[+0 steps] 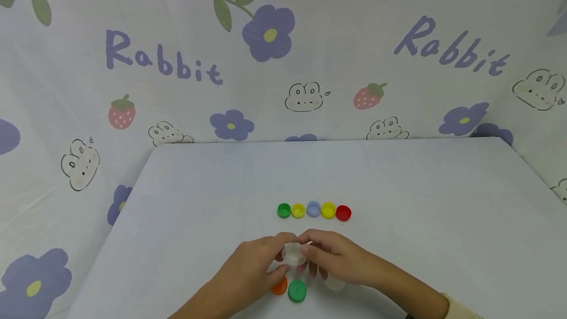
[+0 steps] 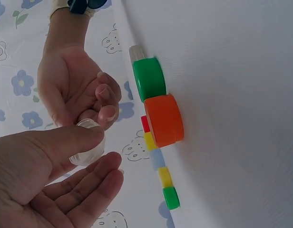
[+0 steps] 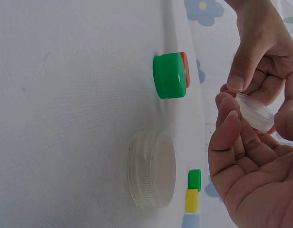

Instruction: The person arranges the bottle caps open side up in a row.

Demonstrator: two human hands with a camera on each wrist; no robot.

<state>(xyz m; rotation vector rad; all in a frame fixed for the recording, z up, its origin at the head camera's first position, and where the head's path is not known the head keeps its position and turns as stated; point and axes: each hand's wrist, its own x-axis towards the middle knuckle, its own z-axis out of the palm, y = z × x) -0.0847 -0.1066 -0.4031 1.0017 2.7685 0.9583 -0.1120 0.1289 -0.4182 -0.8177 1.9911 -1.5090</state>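
Note:
Above the table, a small translucent white bottle cap is between both hands, its hollow side facing up in the head view. The left hand pinches one side of it, thumb near and index finger behind. From the other side the right hand grips its edge between thumb and fingers. Below the hands lie an orange cap, a green cap and a second translucent cap. The right hand partly covers this second cap in the head view.
Farther back, several caps stand side by side in a row: a green one, two yellow ones, a light blue one and a red one. The white table meets a patterned cloth behind.

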